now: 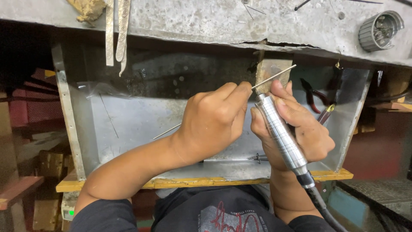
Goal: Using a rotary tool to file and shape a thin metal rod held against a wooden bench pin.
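Pinching a thin metal rod [274,76] between thumb and forefinger, the left hand [212,122] is held in front of a small wooden peg [271,73] that juts from the edge of the worn grey workbench [206,21]. The rod is laid slantwise across the peg, one end rising to the right and the other running down to the left behind the hand. A ribbed silver rotary handpiece [281,133] is clasped firmly in the right hand [296,129], its nose pointed up at the rod beside the left fingertips; the bit itself is hidden, so contact probably exists but cannot be confirmed. A black flexible shaft [322,208] trails from the handpiece's lower end. Below both hands a sheet-metal catch tray [128,124] is hung, with red-handled pliers [315,96] at its right wall.
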